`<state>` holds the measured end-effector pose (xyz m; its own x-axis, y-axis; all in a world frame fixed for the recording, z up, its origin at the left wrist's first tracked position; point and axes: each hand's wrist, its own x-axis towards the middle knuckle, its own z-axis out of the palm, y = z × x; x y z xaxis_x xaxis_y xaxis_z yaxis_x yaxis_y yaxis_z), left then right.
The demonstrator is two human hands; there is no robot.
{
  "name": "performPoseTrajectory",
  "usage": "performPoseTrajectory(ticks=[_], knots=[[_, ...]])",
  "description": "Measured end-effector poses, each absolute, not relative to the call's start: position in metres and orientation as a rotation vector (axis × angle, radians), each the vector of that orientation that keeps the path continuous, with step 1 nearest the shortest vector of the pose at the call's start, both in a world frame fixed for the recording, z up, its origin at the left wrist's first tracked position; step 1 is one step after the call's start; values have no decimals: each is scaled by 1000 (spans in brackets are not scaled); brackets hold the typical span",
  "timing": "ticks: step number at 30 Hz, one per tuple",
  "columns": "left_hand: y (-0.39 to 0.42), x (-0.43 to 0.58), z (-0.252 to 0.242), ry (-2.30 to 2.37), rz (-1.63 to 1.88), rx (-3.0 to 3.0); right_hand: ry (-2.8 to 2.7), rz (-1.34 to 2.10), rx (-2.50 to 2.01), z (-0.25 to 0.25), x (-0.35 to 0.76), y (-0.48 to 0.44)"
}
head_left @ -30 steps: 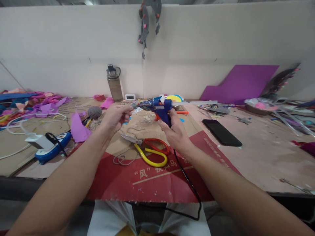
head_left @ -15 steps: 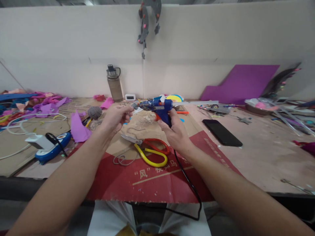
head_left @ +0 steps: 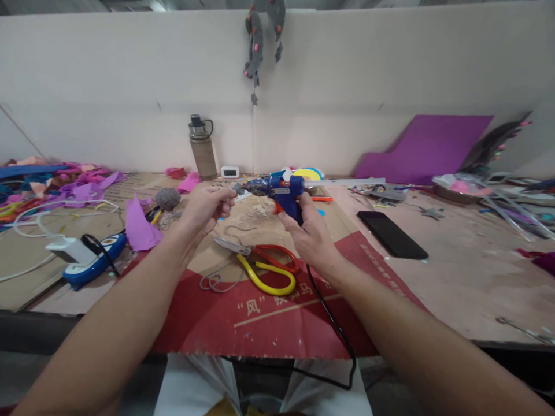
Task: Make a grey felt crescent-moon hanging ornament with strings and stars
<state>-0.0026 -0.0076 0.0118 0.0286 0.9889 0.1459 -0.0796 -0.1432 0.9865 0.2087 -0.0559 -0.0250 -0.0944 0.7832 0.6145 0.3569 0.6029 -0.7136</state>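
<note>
My right hand [head_left: 313, 232] is wrapped around the handle of a blue hot glue gun [head_left: 284, 190], whose stained nozzle points left. A black cord runs down from its grip. Facing the nozzle, my left hand [head_left: 207, 209] is closed in a pinch at a small grey piece [head_left: 239, 188], which looks like felt; the fingers hide part of it. The nozzle tip is very close to that piece, and I cannot tell whether they touch. Below the hands, scissors [head_left: 267, 267] with one red and one yellow handle lie beside a loose grey string [head_left: 219, 278].
A red-and-brown cardboard sheet [head_left: 277, 329] covers the table's middle. At left are a grey yarn ball [head_left: 167, 199], a blue power strip [head_left: 97, 263] and felt scraps [head_left: 78, 185]. A bottle [head_left: 202, 153] stands behind. At right lie a phone [head_left: 392, 234] and a grey star [head_left: 431, 212].
Both hands and the glue gun hold almost the same position. The view has shifted very slightly.
</note>
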Motion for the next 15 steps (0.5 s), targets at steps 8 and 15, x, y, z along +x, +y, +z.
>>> performPoseTrajectory(ticks=[8,15], knots=[[-1,-9,10,1076,1303,1229,-1697,489,-939,-27,210,-53],[2,-12,7,1119,1345,1290,-1589,586,-1003,-25,211,-53]])
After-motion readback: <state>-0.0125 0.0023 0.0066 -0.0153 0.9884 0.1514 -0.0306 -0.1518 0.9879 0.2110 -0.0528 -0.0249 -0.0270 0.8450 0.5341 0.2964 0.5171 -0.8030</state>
